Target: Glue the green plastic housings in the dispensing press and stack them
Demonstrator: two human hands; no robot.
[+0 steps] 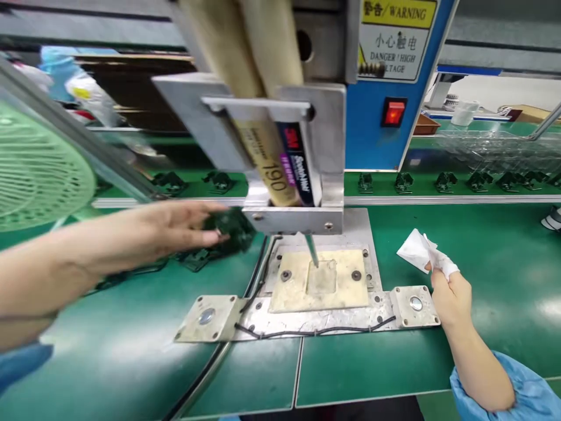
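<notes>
My left hand [170,225], smeared by motion, pinches a dark plastic part [232,231] just left of the glue dispenser's metal holder [293,219]. More dark parts [195,259] lie on the green bench beneath that hand. On the right, my right hand [453,292] is closed on a folded white wipe [414,248], with white coverings around some fingertips. Between the hands, a cream fixture plate [280,292] with a shallow square recess sits under the dispenser's nozzle [312,251]. I see no part in the recess.
Two metal blocks with round buttons, a left one [186,333] and a right one [432,316], flank the fixture. Black cables [205,368] run down its left side. A green fan [39,169] stands at the left. Several dark parts [446,182] line the strip behind.
</notes>
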